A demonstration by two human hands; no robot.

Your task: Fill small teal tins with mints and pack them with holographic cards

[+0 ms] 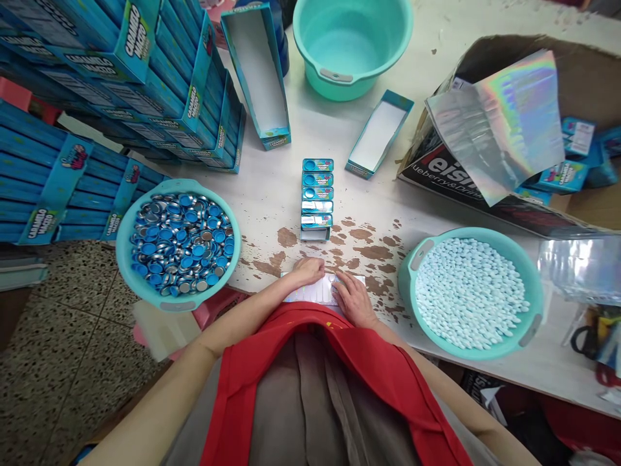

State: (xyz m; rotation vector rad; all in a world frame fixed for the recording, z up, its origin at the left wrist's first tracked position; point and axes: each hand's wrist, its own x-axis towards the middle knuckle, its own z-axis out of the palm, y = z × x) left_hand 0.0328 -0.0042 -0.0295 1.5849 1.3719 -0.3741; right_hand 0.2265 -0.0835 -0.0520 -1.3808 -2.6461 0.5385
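Observation:
At the table's near edge, against the red apron, lies a shiny sheet of pale labels (310,292). My left hand (308,269) rests at its upper edge with the fingers curled in; whatever they hold is hidden. On the sheet's right part my right hand (355,299) lies with fingers apart and bent, their tips touching it. Just beyond the hands stands a short column of small blue tins (317,193) printed "Caramelo Macizo". Left of me is a turquoise tub of small round blue and silver tins (178,301); to the right, a turquoise tub of small white candies (427,330).
Stacked blue display boxes (194,110) fill the left. Two white-lined box trays (264,84) (381,133) and a turquoise basin (352,39) lie farther back. A cardboard carton (436,168) with shiny film sheets (504,123) stands at right. The white tabletop (266,194) has worn brown patches.

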